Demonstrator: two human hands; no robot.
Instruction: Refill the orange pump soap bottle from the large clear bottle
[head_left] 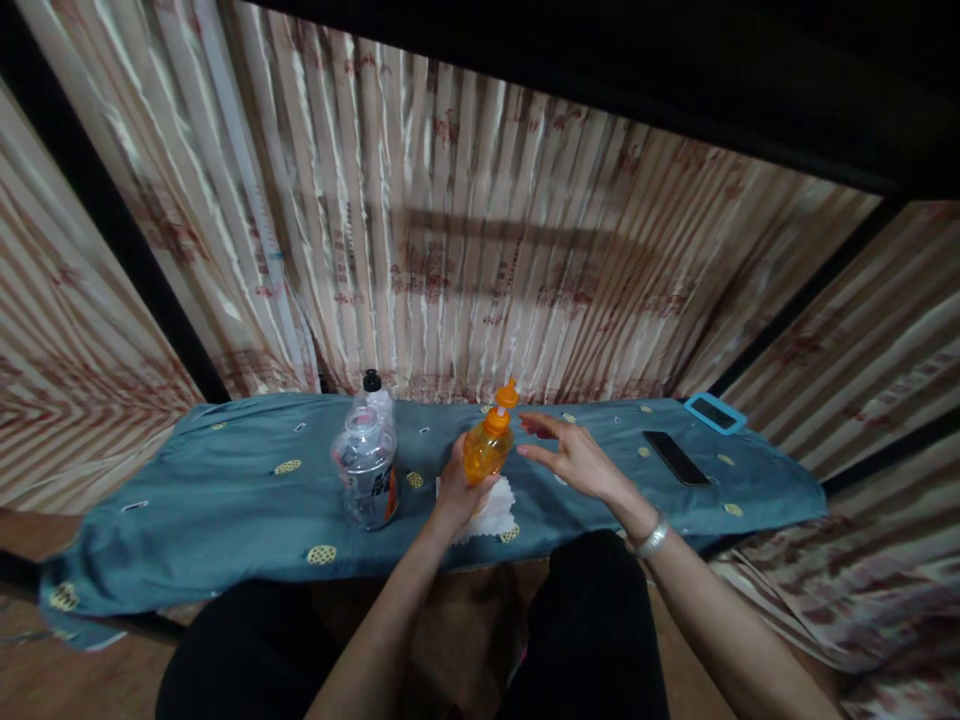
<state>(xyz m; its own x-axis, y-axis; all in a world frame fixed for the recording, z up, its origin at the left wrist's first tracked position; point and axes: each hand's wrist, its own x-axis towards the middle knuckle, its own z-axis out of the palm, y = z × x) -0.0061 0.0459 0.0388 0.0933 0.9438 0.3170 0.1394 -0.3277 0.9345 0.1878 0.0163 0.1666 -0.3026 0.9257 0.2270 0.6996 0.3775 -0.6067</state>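
In the head view, your left hand (459,490) is wrapped around the orange bottle (484,455), which is held over the worktop (247,500) with its top leaning a little to the right. Your right hand (581,458) is free, fingers spread, just to the right of the orange bottle and not touching it. Whether the bottle's base rests on anything is hidden by your grip. To work its orange top (507,394) well, keep the left hold low and firm without squeezing the body, bring the bottle upright, and meet the top with thumb and fingertips from straight above, so your push doesn't tip it. Mind the white cloth (495,512) below the orange bottle; it could slip under the base. Left of the orange bottle stands a clear wide-mouthed bottle (371,485), with a black-capped bottle (381,403) behind it; a swinging left elbow might knock them. Well to its right lie a dark phone (676,458) and, farther off, a blue-framed device (715,413), both worth keeping dry.
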